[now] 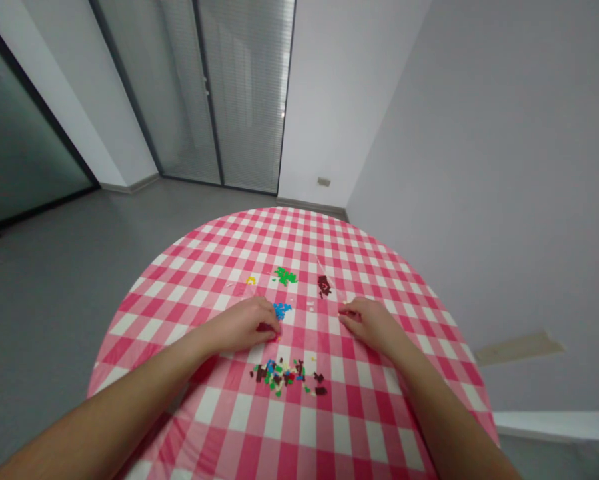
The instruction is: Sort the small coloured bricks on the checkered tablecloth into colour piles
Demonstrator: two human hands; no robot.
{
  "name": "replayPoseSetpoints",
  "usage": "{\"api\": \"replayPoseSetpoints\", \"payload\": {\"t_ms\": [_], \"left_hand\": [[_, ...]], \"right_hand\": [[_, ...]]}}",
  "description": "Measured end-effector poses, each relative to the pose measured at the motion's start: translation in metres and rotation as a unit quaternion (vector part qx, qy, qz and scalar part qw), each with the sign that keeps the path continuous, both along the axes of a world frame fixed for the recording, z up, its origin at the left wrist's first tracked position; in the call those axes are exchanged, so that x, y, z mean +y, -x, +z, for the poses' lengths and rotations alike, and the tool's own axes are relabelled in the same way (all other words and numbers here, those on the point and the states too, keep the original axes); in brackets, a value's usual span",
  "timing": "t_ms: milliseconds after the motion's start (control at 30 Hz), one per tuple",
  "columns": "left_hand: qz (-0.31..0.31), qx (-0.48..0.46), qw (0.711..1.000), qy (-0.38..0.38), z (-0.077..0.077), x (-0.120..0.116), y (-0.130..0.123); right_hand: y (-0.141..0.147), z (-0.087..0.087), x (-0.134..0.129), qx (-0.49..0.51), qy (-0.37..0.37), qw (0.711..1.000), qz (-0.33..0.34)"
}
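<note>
"Head view, looking down: where are your hands?"

"My left hand [240, 327] and my right hand [370, 325] both rest on a round worktop [289, 219], which is covered by a pink-and-white gingham cloth [274, 417]. They sit well apart, with a gap of bare cloth between them."

"Is either one holding something?"

"My right hand is open and relaxed, its fingers lightly curled and resting on the cloth, with nothing showing in them. My left hand is curled over, fingertips pressed down. There's a small red piece [266, 327] right at those fingertips, but from up here I can't tell whether I'm pinching it or just touching it."

"And the small plastic bricks?"

"They lie in loose groups. The blue bricks [282, 310] sit just beside my left fingertips, and the green bricks [285, 275] lie beyond them. The dark red bricks [324, 287] are nearest my right hand, a little ahead of its fingers. Off to the far left there's a lone yellow piece [250, 281]."

"Anything closer to you?"

"Yes, a mixed heap of bricks [285, 378] lies on the near side of my hands, roughly between them. Its colours are all jumbled together, and neither hand is touching it."
</note>
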State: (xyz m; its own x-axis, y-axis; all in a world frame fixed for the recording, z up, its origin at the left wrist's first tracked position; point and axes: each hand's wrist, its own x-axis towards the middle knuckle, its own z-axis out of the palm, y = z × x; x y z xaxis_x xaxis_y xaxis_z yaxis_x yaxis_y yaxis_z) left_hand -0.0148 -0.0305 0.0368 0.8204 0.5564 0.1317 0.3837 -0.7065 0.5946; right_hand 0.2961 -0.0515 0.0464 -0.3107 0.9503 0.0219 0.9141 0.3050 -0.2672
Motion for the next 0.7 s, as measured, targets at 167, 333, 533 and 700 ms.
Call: {"api": "replayPoseSetpoints", "payload": {"t_ms": [167,333,533,700], "left_hand": [[-0.020,0.001,1.000,-0.016,-0.001,-0.002,-0.003],[-0.028,0.000,0.999,-0.020,0.001,-0.003,-0.004],[-0.036,-0.009,0.999,-0.014,0.001,-0.003,-0.005],[-0.023,-0.013,1.000,-0.014,0.003,-0.004,-0.005]], "right_hand": [[0.001,-0.004,0.003,-0.004,-0.008,1.000,0.017],[-0.003,-0.007,0.006,-0.033,-0.025,0.999,-0.025],[0.024,0.006,-0.016,0.115,0.069,0.983,0.129],[0.048,0.007,-0.030,0.154,0.153,0.951,0.220]]}}
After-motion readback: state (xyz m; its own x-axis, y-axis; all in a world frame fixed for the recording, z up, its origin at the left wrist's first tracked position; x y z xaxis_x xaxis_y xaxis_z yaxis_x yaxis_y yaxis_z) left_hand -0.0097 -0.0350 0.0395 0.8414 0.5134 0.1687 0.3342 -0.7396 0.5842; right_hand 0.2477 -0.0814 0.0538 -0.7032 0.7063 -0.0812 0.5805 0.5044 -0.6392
